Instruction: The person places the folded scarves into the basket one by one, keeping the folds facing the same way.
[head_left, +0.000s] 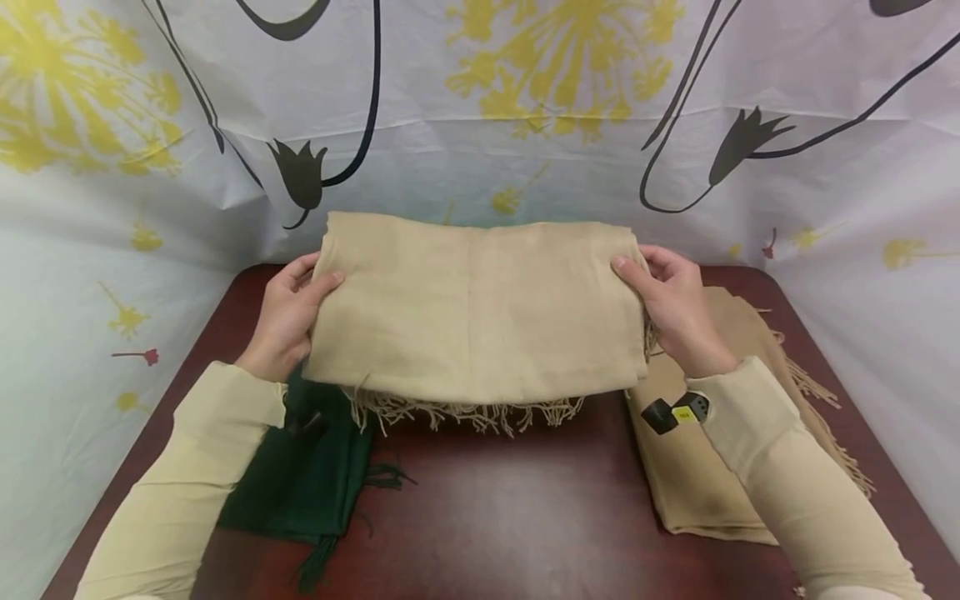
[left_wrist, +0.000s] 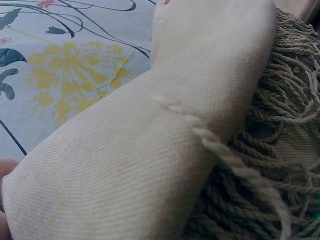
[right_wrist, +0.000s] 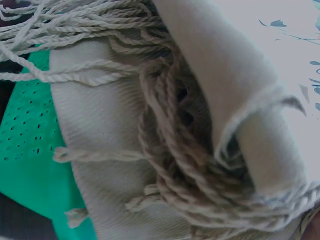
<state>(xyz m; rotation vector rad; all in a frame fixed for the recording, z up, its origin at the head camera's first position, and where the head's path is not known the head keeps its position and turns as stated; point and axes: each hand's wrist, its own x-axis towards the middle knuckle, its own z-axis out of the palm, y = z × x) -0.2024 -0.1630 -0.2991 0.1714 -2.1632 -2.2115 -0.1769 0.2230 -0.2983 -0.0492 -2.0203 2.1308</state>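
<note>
A folded beige scarf [head_left: 480, 308] is held up above the table between both hands. My left hand [head_left: 288, 312] pinches its left edge, thumb on the near face and fingers behind. At the opposite edge my right hand [head_left: 671, 304] grips the cloth the same way. Twisted tassels [head_left: 480, 412] hang out below the scarf's lower fold. In the left wrist view one loose tassel [left_wrist: 220, 145] lies across the smooth cloth. The right wrist view shows rolled layers and bunched fringe [right_wrist: 170, 135] at the scarf's end.
A dark green fringed scarf [head_left: 300, 475] lies folded on the reddish-brown table [head_left: 487, 517], under my left forearm. To the right, beneath my right forearm, is a folded tan scarf [head_left: 697, 458] with fringe. A flower-patterned white sheet [head_left: 480, 175] surrounds the table's back and sides.
</note>
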